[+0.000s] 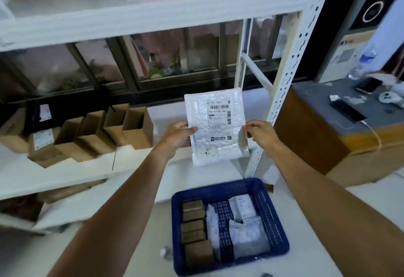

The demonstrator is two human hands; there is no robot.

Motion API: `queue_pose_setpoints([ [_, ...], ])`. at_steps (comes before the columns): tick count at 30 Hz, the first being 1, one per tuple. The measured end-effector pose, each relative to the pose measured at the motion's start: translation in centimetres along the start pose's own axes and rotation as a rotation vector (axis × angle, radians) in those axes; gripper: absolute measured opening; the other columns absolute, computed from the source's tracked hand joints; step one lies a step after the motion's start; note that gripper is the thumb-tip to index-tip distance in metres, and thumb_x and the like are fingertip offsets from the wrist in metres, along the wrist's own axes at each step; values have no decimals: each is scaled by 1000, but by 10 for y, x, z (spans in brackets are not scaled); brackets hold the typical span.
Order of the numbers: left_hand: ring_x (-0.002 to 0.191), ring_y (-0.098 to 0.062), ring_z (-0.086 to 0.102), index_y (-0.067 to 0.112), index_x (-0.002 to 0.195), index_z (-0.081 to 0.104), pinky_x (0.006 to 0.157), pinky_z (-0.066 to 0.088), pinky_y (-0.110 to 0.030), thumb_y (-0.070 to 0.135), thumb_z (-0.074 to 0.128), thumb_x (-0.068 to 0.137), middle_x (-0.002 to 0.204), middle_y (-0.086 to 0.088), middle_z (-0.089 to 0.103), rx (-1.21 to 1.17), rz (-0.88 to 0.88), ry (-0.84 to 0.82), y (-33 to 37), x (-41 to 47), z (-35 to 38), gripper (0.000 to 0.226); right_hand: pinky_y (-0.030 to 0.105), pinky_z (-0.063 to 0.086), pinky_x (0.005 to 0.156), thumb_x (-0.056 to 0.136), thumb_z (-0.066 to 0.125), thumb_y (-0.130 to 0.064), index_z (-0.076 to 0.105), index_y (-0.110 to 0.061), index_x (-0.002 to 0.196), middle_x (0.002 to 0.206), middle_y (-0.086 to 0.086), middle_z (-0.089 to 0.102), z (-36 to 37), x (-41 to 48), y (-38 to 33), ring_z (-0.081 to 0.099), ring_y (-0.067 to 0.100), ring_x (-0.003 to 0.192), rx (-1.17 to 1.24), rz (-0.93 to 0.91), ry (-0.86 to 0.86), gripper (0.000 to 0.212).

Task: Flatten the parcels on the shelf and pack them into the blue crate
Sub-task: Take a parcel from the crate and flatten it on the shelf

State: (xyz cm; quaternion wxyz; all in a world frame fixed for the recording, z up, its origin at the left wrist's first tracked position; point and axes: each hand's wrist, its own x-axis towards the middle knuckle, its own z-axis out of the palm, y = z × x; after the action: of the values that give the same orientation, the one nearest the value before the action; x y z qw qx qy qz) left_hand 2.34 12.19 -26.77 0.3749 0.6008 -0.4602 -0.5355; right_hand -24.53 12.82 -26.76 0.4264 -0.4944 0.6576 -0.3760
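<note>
Left grip [177, 135], right grip [260, 134] pinch edges of flat white bubble mailer [218, 128] above perforated blue crate [218, 187].

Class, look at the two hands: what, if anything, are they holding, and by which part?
Both hold one white bubble-wrap mailer with a printed label. The left hand grips its left edge and the right hand pinches its right edge, above the blue plastic crate.

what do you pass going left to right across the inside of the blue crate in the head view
column of brown boxes → narrow white parcel → bare strip of crate floor → white bubble mailers against the right wall
</note>
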Motion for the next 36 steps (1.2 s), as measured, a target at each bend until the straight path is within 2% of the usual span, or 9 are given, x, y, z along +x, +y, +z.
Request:
queue_pose_setpoints([
  [3, 98, -27, 73, 11, 116, 70, 85, 60, -41, 19, 73, 90, 107, -6, 76, 26, -68, 6, -31, 2, 15, 27, 23, 45, 67, 89, 61, -5, 74, -11, 83, 86, 7, 71, 1, -2, 33, 61, 16, 78, 15, 87, -10, 16],
  [9, 85, -18, 71, 6, 113, 70, 65, 57, -25, 13, 70, 92, 107, -9, 74, 49, -204, -29, -86, -3, 40, 22, 26, 48, 70, 91, 65, -10, 73, -13, 88, 91, 6, 70, 6, -17, 100, 61, 17, 83, -16, 194, -16, 9],
  [12, 92, -19, 71, 6, 119, 68, 72, 60, -27, 10, 71, 91, 112, -9, 73, 86, -275, -98, -113, -6, 51, 28, 39, 54, 80, 91, 62, -9, 72, -15, 85, 98, 9, 71, 10, -24, 137, 62, 20, 86, -35, 268, -27, 13],
  [16, 105, -25, 70, 5, 120, 69, 84, 60, -31, 14, 78, 86, 116, -11, 73, 146, -379, -222, -150, -11, 63, 36, 41, 55, 92, 89, 58, -12, 70, -16, 99, 107, 9, 72, 16, -36, 190, 66, 27, 101, -91, 358, -34, 16],
  [20, 108, -26, 70, 3, 125, 66, 86, 59, -33, 17, 78, 86, 117, -10, 73, 78, -431, -261, -182, -9, 71, 43, 44, 55, 93, 83, 56, -8, 71, -14, 100, 105, 12, 72, 24, -44, 234, 67, 30, 100, -93, 427, -41, 24],
  [25, 108, -21, 70, 23, 123, 69, 97, 54, -38, 15, 76, 86, 117, -3, 74, -58, -424, -215, -223, 9, 82, 38, 39, 54, 81, 80, 62, -19, 71, -19, 98, 103, 11, 71, 30, -42, 290, 65, 28, 92, -129, 482, -57, 20],
  [29, 99, -18, 71, 16, 114, 73, 87, 58, -29, 6, 71, 88, 109, -4, 74, 137, -400, -220, -263, 25, 95, 27, 33, 50, 72, 82, 61, -19, 70, -20, 99, 103, 12, 71, 43, -12, 337, 63, 27, 86, -206, 483, -83, 19],
  [33, 89, -17, 68, 20, 95, 71, 82, 57, -30, 4, 69, 88, 96, -2, 72, 293, -370, -200, -326, 40, 114, 17, 37, 53, 91, 92, 56, -17, 66, -24, 104, 113, 10, 67, 60, 24, 385, 63, 30, 104, -331, 443, -103, 17],
  [36, 79, -12, 63, 18, 92, 70, 69, 50, -24, 3, 67, 86, 88, 1, 68, 419, -370, -185, -383, 46, 130, 16, 40, 50, 99, 95, 51, -21, 66, -22, 118, 123, 11, 65, 81, 45, 422, 61, 32, 111, -498, 405, -134, 27],
])
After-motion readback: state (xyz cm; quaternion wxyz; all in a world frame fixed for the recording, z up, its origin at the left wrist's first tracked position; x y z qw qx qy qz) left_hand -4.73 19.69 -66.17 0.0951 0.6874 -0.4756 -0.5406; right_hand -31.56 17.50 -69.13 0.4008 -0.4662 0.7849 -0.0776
